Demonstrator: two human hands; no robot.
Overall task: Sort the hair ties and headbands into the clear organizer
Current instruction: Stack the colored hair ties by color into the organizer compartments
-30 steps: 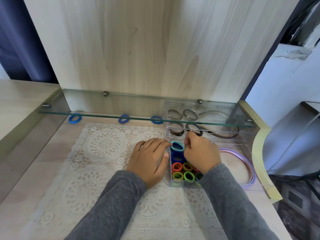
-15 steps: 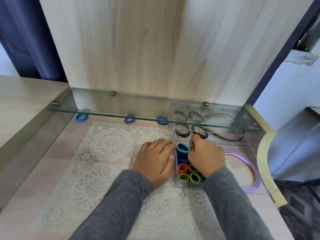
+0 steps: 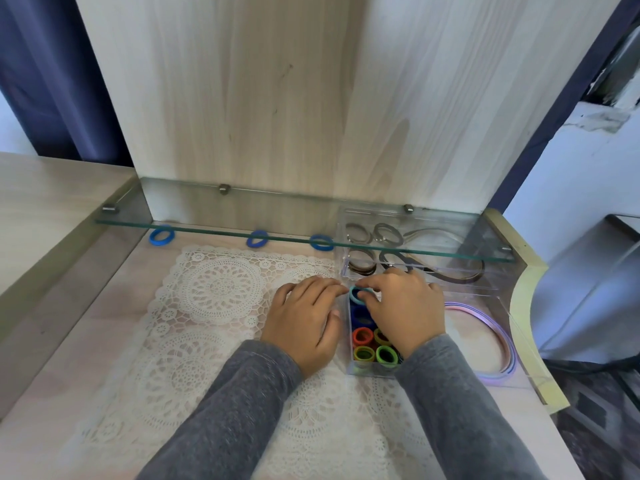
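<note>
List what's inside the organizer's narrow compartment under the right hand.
Teal hair tie at the far end, pinched by the right hand; nearer, a blue tie, orange tie, yellow-green tie and green tie. The hand covers the compartment's right side, so anything there is hidden.

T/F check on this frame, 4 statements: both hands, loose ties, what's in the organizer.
1. Three blue hair ties lie on the desk outside the clear organizer, under the glass shelf. True.
2. The right hand is empty. False: it pinches a teal hair tie at the far end of the small front compartment.
3. The left hand reaches into the organizer. False: it rests on the lace mat, beside the organizer's left wall.
4. A pastel headband lies in the organizer's large right compartment. True.
</note>
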